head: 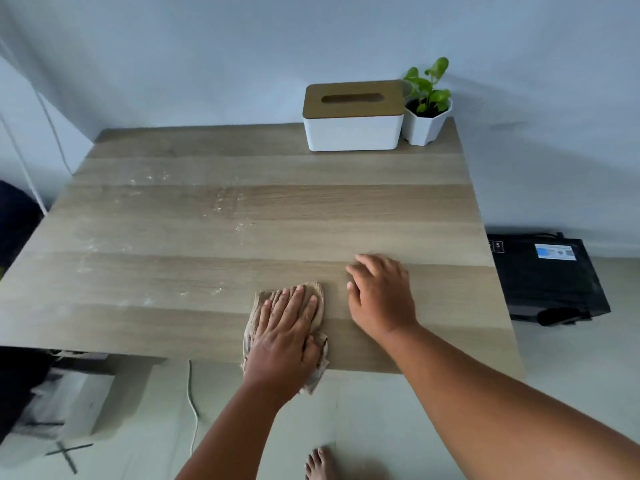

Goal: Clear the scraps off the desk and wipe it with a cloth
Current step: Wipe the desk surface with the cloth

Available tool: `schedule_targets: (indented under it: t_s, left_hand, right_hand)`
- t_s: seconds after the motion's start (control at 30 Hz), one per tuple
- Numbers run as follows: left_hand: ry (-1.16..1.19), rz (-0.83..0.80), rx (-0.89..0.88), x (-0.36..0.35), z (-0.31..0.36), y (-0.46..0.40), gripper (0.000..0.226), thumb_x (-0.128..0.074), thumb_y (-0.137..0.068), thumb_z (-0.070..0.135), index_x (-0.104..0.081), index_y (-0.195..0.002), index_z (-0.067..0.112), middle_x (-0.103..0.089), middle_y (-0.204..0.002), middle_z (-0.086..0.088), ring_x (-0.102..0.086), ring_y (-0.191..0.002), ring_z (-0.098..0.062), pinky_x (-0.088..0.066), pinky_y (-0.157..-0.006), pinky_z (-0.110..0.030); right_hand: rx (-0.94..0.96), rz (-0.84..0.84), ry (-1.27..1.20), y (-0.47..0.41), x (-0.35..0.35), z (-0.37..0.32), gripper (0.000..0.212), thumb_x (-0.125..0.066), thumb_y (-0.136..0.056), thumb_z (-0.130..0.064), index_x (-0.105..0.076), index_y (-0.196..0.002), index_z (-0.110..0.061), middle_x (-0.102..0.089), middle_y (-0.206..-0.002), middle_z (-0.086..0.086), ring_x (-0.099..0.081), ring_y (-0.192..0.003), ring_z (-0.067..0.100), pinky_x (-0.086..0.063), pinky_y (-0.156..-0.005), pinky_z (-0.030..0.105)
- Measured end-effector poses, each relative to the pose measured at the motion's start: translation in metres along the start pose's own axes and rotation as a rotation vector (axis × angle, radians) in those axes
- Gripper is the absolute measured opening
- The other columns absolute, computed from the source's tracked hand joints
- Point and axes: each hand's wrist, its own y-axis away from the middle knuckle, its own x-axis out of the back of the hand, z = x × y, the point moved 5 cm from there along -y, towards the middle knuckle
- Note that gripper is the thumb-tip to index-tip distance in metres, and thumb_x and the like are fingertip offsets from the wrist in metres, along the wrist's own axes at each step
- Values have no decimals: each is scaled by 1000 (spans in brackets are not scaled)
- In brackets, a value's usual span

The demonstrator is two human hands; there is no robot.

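Observation:
A beige cloth point(316, 292) lies bunched near the front edge of the wooden desk point(311, 209), part of it hanging over the edge. My left hand point(287, 334) presses flat on the cloth, fingers spread and pointing away from me. My right hand point(381, 296) rests palm down on the bare desk just right of the cloth, holding nothing. Pale dusty smears and crumbs point(225, 202) mark the left and middle of the desk.
A white tissue box with a wooden lid point(353, 116) and a small potted plant point(426, 109) stand at the desk's back right. A black device point(547, 278) sits on the floor to the right. A white cable point(192, 403) trails on the floor below the desk.

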Motion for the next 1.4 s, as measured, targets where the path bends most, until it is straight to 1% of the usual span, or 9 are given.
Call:
schedule_targets:
  t_s: [0.17, 0.3, 0.53, 0.7, 0.93, 1.07, 1.2, 1.3, 1.4]
  left_hand:
    - [-47, -34, 97, 7, -33, 30, 67, -28, -96, 46, -27, -161, 29, -10, -171, 5, -1, -160, -18, 0, -130, -44]
    - [-68, -54, 202, 11, -68, 43, 71, -16, -93, 51, -6, -162, 36, 12, -169, 12, 17, -157, -11, 13, -128, -38]
    - [-111, -54, 415, 18, -113, 35, 77, -9, -90, 63, 0, -163, 42, 12, -173, 6, 20, -157, -22, 10, -125, -57]
    - [-154, -63, 497, 18, -124, 12, 88, -7, -86, 84, 8, -162, 42, 19, -172, 0, 27, -155, -31, 16, -119, -66]
    - [-181, -38, 320, 23, -119, -27, 81, -12, -94, 74, -5, -164, 34, 8, -173, -7, 17, -158, -32, 11, -124, -60]
    - [-93, 15, -5, 20, -104, -32, 64, -34, -102, 50, -34, -160, 25, -17, -172, -5, -6, -160, -27, -17, -125, -58]
    - [-62, 68, -265, 28, -127, -31, 57, -43, -101, 40, -43, -156, 24, -29, -169, -1, -18, -158, -23, -26, -123, -57]
    - [-106, 59, -115, 36, -152, -47, 63, -41, -99, 46, -37, -159, 27, -23, -170, 1, -14, -159, -23, -22, -124, -58]
    - [-156, 26, 138, 41, -169, -78, 74, -31, -96, 59, -22, -164, 30, -8, -173, -2, 1, -160, -25, -3, -128, -56]
  right_hand:
    - [-3, -16, -26, 7, -13, -31, 31, -63, -85, -27, -73, -114, -20, -62, -138, 3, -52, -131, 33, -39, -109, 54]
    - [-79, -65, -21, -2, -20, -40, 36, -63, -88, -32, -70, -123, -24, -55, -148, 3, -44, -140, 32, -27, -118, 58]
    - [-183, -153, 38, -27, -40, -52, 54, -45, -97, -48, -47, -149, -31, -27, -168, 2, -15, -157, 31, -3, -123, 65]
    - [-249, -148, 81, -48, -50, -55, 60, -36, -96, -53, -38, -154, -37, -18, -172, -2, -9, -159, 30, 2, -120, 70]
    - [-286, -151, 156, -55, -58, -59, 65, -25, -96, -55, -28, -158, -38, -11, -173, -3, -2, -160, 29, 6, -119, 72]
    - [-293, -138, 168, -54, -58, -60, 64, -27, -96, -55, -31, -158, -38, -12, -173, -5, -2, -160, 27, 7, -120, 70]
    - [-292, -109, 173, -55, -56, -61, 66, -28, -94, -55, -38, -156, -37, -20, -172, -3, -9, -159, 28, 2, -121, 70]
    - [-286, -83, 187, -55, -57, -61, 65, -30, -94, -54, -42, -155, -34, -24, -170, -2, -12, -159, 28, 0, -121, 70]
    - [-285, -54, 201, -54, -60, -59, 63, -34, -94, -54, -43, -154, -34, -26, -170, -2, -14, -159, 28, -3, -121, 70]
